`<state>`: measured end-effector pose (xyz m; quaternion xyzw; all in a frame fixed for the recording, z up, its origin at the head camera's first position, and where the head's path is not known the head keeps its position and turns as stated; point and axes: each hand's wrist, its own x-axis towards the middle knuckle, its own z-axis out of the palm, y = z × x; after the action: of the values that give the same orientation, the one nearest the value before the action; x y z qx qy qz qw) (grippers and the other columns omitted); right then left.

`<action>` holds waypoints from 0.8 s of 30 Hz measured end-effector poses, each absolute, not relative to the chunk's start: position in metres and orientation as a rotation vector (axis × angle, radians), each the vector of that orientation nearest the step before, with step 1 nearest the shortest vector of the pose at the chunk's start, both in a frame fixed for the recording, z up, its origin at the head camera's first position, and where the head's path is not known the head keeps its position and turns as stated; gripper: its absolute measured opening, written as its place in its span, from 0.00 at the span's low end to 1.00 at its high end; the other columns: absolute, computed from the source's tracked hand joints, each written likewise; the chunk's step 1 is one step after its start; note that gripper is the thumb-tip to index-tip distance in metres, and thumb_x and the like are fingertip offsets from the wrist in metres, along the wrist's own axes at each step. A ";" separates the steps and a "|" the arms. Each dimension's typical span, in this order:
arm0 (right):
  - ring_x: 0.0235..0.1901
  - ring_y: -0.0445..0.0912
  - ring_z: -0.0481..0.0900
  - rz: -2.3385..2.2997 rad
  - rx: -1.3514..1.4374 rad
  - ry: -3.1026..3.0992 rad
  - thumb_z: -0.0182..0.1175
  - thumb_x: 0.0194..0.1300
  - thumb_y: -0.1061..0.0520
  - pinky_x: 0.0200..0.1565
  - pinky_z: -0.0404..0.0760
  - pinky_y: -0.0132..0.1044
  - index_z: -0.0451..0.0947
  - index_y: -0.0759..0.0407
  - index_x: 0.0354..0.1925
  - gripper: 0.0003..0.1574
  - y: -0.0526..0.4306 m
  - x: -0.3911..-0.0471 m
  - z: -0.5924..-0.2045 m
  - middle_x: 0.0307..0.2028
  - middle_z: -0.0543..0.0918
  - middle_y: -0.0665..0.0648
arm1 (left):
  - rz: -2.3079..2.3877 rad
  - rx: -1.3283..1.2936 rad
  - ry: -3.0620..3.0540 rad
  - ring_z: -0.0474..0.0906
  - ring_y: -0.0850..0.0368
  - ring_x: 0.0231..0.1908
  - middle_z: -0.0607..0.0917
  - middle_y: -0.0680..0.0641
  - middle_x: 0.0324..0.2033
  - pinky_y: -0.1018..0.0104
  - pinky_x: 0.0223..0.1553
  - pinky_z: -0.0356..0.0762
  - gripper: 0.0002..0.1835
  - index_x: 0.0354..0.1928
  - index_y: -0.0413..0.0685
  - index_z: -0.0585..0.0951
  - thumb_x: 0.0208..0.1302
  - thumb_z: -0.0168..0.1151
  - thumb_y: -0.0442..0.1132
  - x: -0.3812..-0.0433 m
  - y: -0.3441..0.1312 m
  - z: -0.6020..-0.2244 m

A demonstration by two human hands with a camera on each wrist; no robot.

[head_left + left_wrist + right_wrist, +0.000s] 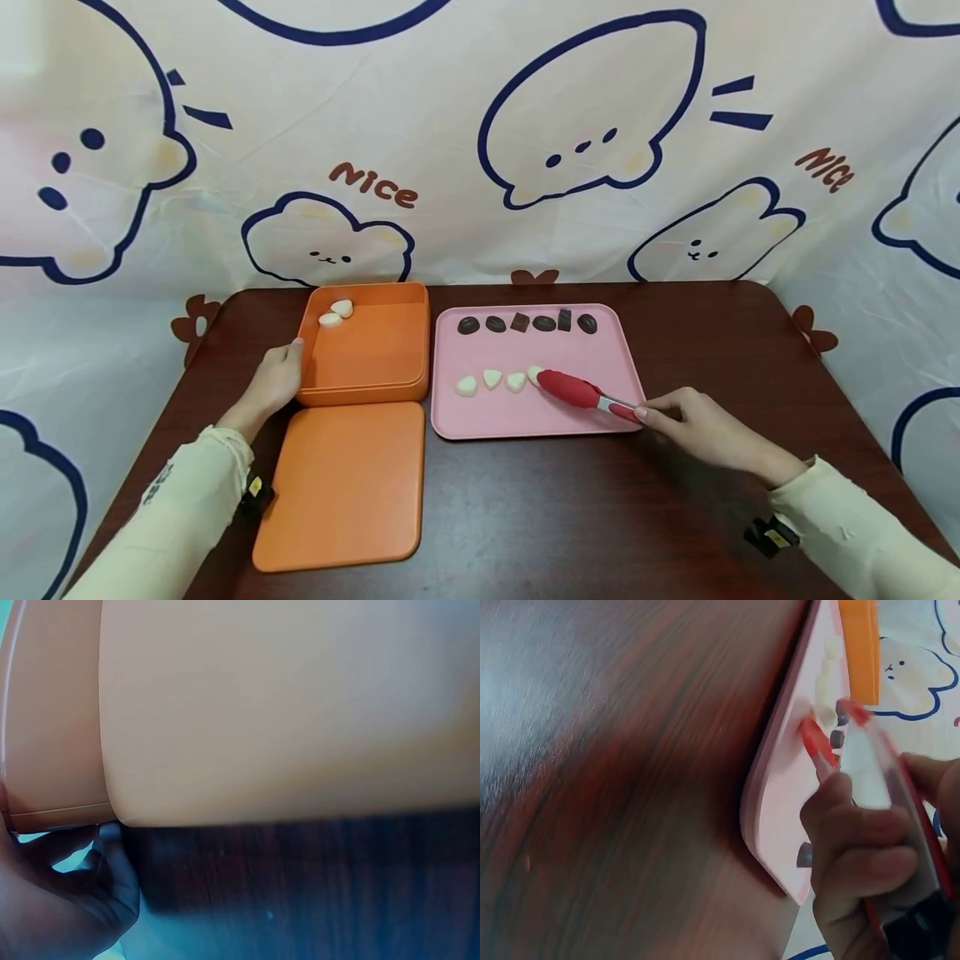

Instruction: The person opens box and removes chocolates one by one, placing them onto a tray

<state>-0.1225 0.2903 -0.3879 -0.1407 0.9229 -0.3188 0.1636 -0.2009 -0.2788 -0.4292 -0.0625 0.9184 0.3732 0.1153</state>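
Observation:
My right hand (701, 429) holds red-tipped tongs (572, 390) by the handle, over a pink tray (517, 418). The tips are at a white heart-shaped chocolate (534, 374), the rightmost in a row of several; whether they pinch it I cannot tell. In the right wrist view the two tong arms (821, 746) stand apart. At the left, an orange box (367, 354) holds two white heart chocolates (342, 308) in its far left corner. My left hand (272, 379) grips the box's left wall, thumb at the rim; its fingers (116, 866) curl beside the box's side.
Several dark chocolates (521, 322), round and square, line the tray's far side. An orange lid (345, 483) lies flat on the brown table (555, 517), directly in front of the box. A printed white cloth (450, 125) hangs behind the table and at both sides.

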 end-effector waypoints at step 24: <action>0.26 0.43 0.71 -0.894 -0.303 2.847 0.67 0.68 0.45 0.23 0.70 0.31 0.82 0.65 0.57 0.29 0.270 -0.131 -0.385 0.32 0.82 0.55 | 1.102 -0.161 2.731 0.64 0.54 0.23 0.66 0.48 0.22 0.61 0.31 0.65 0.31 0.28 0.45 0.64 0.81 0.18 0.56 -0.200 -0.278 -0.431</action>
<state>-0.1311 0.2696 -0.3845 -0.1006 0.9469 -0.2972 0.0709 -0.1999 -0.2776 -0.4305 -0.0542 0.9217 0.3719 0.0961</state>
